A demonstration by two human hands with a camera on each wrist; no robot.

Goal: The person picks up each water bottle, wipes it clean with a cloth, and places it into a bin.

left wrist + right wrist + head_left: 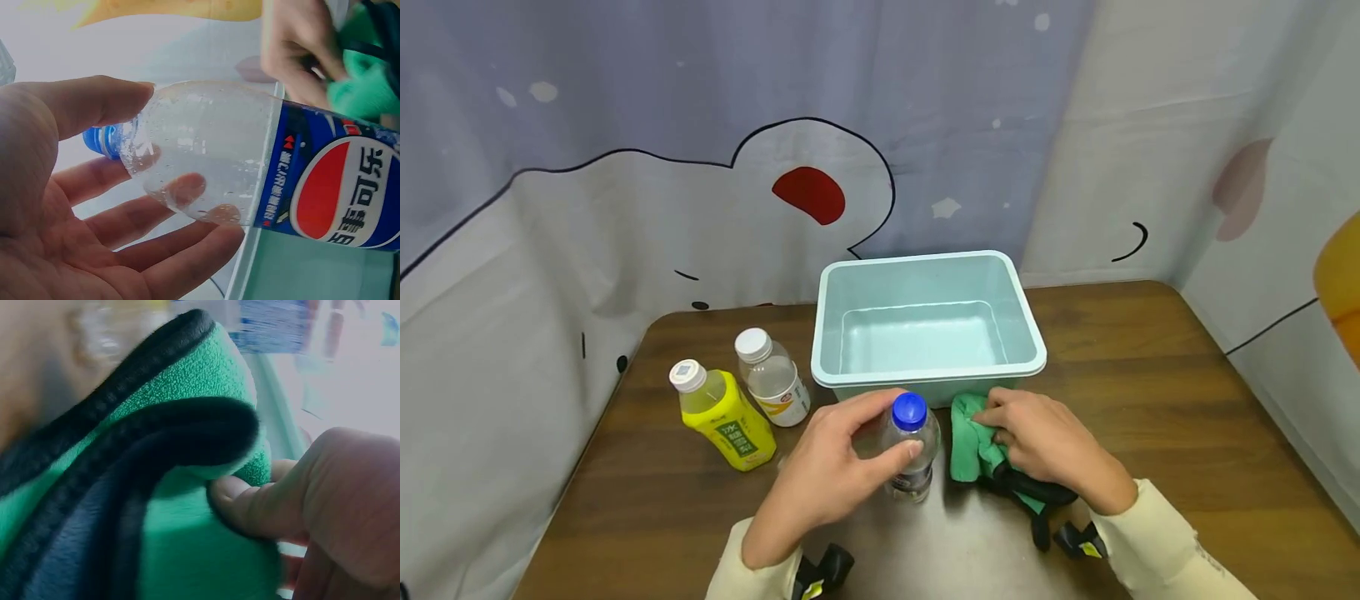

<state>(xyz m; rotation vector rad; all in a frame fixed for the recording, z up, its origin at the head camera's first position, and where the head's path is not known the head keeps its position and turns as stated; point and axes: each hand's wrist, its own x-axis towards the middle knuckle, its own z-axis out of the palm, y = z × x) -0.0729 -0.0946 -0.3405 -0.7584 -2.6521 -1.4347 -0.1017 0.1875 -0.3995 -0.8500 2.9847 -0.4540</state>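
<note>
Head view: clear ribbed plastic bottle [912, 450], fuzzy green cloth [972, 439] in hands.

A pale green rectangular plastic tub [928, 329] is sitting at the back middle of the brown wooden worktop [1157, 392]. Just in front of it a clear plastic bottle with a blue cap [911, 446] is standing upright, with a green fleece cloth edged in black [973, 446] lying just to its right. Left of the tub, a clear bottle with a white cap [771, 379] and a yellow bottle with a white cap [724, 416] are leaning side by side, the yellow one further left and nearer the front edge.
</note>
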